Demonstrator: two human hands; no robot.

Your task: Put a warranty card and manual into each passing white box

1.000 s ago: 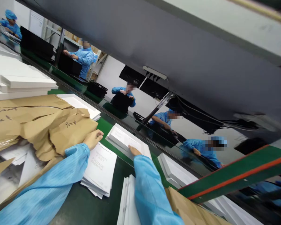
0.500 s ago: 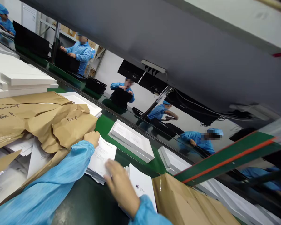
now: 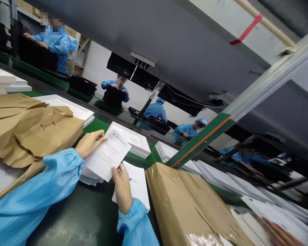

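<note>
A white warranty leaflet point(image 3: 111, 153), printed "WARRANTY POLICY" in grey, is held up between my two hands. My left hand point(image 3: 90, 143) pinches its upper left edge. At the lower right corner, the thumb and fingers of my right hand point(image 3: 122, 186) grip it. Below the leaflet lies a stack of papers point(image 3: 91, 178), partly covered by it. Behind my right hand is a second pile of white booklets point(image 3: 137, 182) with a small dark logo. Just past the leaflet, an open white box point(image 3: 141, 148) sits on the green surface.
A torn brown paper package point(image 3: 48, 128) lies at left, and another brown package point(image 3: 184, 201) at right. A green post with an orange stripe point(image 3: 200, 140) slants across. Several co-workers in blue sit beyond the line; someone's blurred hand point(image 3: 279, 232) is at lower right.
The leaflet has come up off the left stack. My right hand, blurred and apart from the leaflet before, now grips its lower corner. The view has swung to the right.
</note>
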